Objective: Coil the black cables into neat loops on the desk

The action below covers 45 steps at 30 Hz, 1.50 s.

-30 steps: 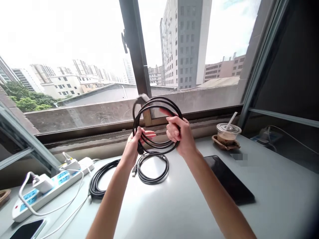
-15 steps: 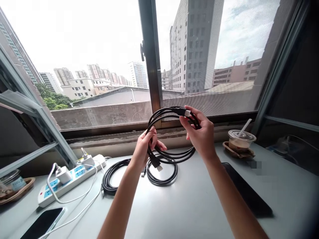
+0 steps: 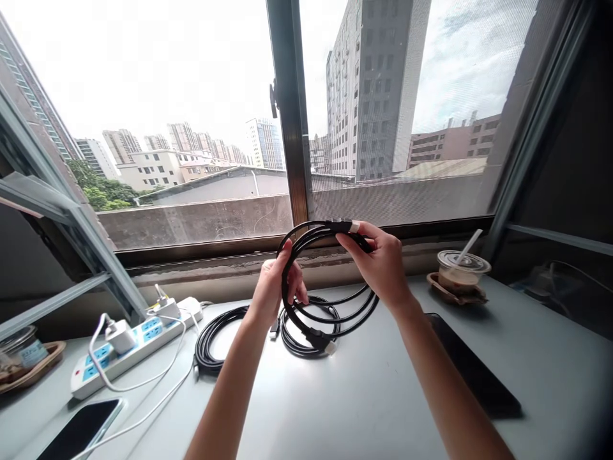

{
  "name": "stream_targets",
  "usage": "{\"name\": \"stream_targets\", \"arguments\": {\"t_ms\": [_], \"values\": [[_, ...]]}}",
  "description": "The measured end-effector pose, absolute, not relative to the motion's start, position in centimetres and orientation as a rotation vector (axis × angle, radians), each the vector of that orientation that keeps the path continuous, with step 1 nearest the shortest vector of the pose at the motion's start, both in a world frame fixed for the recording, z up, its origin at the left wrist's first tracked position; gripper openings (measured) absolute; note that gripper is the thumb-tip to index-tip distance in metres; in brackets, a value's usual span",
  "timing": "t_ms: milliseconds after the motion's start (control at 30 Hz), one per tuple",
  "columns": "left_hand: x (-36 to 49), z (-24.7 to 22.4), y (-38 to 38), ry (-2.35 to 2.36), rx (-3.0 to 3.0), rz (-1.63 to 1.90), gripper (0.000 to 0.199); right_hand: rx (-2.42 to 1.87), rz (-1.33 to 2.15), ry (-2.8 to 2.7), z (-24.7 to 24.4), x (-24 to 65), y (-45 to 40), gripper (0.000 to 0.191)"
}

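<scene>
A coiled black cable (image 3: 352, 330) is held up over the table between both hands. My left hand (image 3: 275, 287) grips the coil's left side, thumb on top. My right hand (image 3: 380, 262) pinches the upper right of the coil, beside a connector with a pale metal tip. The other connector (image 3: 320, 340) hangs at the bottom of the loop. Behind and below, a smaller black coil (image 3: 297, 348) lies on the table, partly hidden by the held cable. Left of it lies a larger black coil (image 3: 207, 345), partly covered by my left forearm.
A white power strip (image 3: 138, 345) with plugged chargers and a phone (image 3: 81, 429) are at the left of the table (image 3: 335, 409). On the right are a black flat object (image 3: 474, 367) and a drink cup (image 3: 462, 275) in a cardboard holder. A window stands behind.
The held coil has tilted and dropped slightly, and its lower connector has swung right and down. My right hand has moved a little left and down; my left thumb has risen.
</scene>
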<state>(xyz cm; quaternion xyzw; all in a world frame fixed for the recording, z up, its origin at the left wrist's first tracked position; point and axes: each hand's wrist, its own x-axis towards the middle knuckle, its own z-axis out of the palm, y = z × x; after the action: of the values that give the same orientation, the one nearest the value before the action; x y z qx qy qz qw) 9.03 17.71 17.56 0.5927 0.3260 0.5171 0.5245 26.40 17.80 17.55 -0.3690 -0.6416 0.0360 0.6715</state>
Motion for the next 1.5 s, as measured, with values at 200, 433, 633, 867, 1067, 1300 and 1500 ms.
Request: {"name": "stream_targets", "arguments": {"t_ms": [200,433,633,867,1067,1300,1500], "values": [[9.2,17.4,17.7,0.81,1.503,1.37,0.05,-0.871,0.134,-1.46,16.8,26.9,19.3,0.026],[11.0,16.6,17.8,0.814,1.422,1.922,0.044,-0.82,0.183,-1.467,16.5,26.8,19.8,0.029],[11.5,18.2,15.8,0.801,1.202,1.769,0.023,-0.774,0.025,-1.45,17.0,26.8,19.2,0.025],[11.1,19.3,15.2,0.854,1.17,1.421,0.029,-0.815,-0.082,-1.453,17.8,26.8,18.5,0.022],[11.4,19.2,15.2,0.899,1.271,1.316,0.026,-0.799,0.006,-1.483,17.9,27.3,18.9,0.029],[12.2,18.2,15.0,0.951,1.546,1.402,0.065,-0.894,0.17,-1.537,17.4,27.6,19.7,0.042],[12.1,18.2,14.9,1.0,1.646,1.634,0.035,-0.878,0.37,-1.5,17.9,27.5,18.6,0.047]]}}
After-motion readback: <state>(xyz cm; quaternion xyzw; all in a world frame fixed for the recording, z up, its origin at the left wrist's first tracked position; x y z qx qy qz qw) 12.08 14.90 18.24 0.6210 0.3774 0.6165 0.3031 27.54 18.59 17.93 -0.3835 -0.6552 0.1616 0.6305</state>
